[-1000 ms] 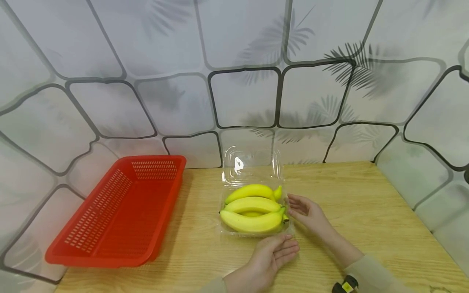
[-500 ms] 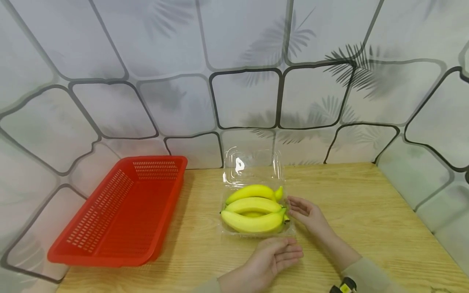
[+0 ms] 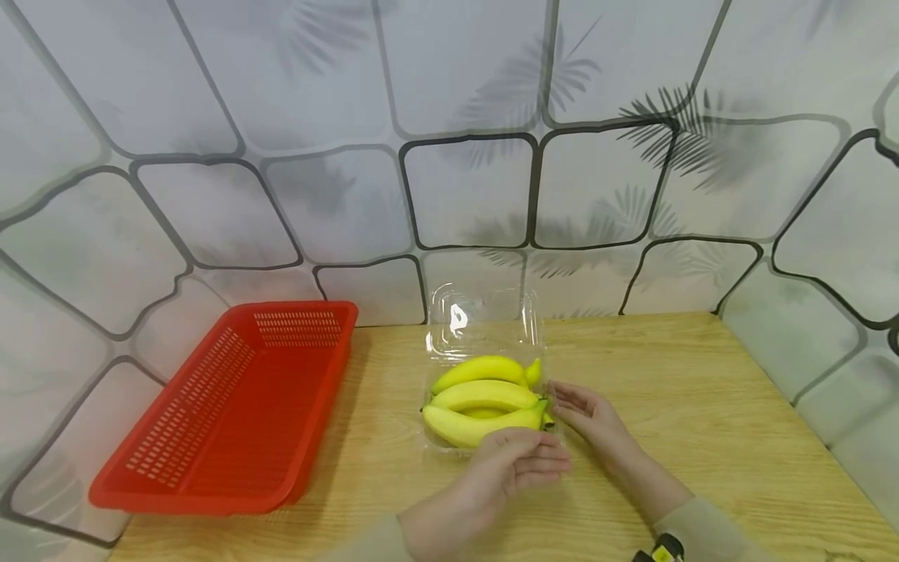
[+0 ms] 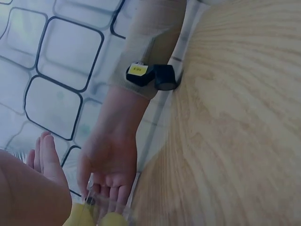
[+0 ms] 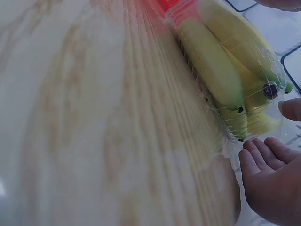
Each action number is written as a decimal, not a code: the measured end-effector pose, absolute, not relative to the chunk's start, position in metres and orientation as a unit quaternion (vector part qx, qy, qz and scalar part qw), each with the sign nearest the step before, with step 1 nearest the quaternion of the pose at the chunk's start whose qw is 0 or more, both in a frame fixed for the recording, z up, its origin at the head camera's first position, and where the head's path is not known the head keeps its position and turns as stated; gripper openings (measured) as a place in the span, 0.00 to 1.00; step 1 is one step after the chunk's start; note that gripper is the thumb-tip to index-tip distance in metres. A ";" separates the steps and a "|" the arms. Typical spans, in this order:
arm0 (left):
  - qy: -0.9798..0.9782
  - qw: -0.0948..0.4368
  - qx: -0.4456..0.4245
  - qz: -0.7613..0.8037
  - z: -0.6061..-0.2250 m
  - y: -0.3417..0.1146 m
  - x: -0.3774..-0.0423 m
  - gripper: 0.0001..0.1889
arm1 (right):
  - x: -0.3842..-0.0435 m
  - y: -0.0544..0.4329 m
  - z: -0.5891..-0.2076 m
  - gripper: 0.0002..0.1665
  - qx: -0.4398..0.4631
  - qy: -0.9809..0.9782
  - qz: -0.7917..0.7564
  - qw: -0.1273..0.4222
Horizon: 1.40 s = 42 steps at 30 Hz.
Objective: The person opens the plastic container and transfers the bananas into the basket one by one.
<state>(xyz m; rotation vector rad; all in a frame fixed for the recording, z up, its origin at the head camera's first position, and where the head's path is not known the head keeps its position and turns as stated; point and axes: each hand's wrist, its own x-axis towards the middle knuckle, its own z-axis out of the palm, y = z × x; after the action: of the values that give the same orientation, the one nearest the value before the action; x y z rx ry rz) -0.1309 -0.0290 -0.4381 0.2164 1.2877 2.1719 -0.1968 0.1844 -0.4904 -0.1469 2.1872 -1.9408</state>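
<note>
Pale wall, printed with dark stone-like outlines and grey leaves, rose behind a wood-grain table. On the left of the head view sat a red basket with slotted sides. Near the middle of the table, apart from the basket, stood a clear plastic box, its lid raised at the back. Inside the box lay yellow bananas, bunched closely, with stems toward the right end. The left hand hung at the near right corner, in front of the nearest banana, its fingers extended and grasping nothing; whether it touched the plastic could not be told. The right hand was beside the right end, fingers reaching toward the thin side, thumb apart from them, with no clench or firm hold to be seen; contact there was also unclear. As a judgement, the main risk was uneven pressure: a hard push from one hand alone could have skidded the light box across the table or buckled its side. Lifting from only this end would likely have tipped the bananas toward the other. The stems, crowded near the right rim, looked apt to snag on the lid if it came down, and a knock to the box might have swung that lid onto the fruit.
</note>
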 end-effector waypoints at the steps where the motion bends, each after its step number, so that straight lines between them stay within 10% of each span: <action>1: 0.484 0.296 0.083 0.819 -0.437 -0.030 -0.133 0.24 | -0.197 0.185 -0.491 0.37 -0.048 0.741 -0.660 0.109; 26: 0.517 0.206 0.109 0.824 -0.421 -0.073 -0.160 0.09 | -0.196 0.182 -0.492 0.37 -0.033 0.724 -0.679 0.117; 42: 0.639 0.112 0.172 0.742 -0.422 -0.098 -0.175 0.22 | -0.195 0.184 -0.493 0.37 -0.038 0.713 -0.690 0.122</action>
<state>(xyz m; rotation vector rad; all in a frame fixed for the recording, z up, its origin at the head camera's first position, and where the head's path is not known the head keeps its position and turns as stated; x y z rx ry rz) -0.1755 -0.0979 -0.4215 0.5048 1.8744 2.1772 -0.1947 0.1843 -0.4926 -0.1109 2.0791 -2.0129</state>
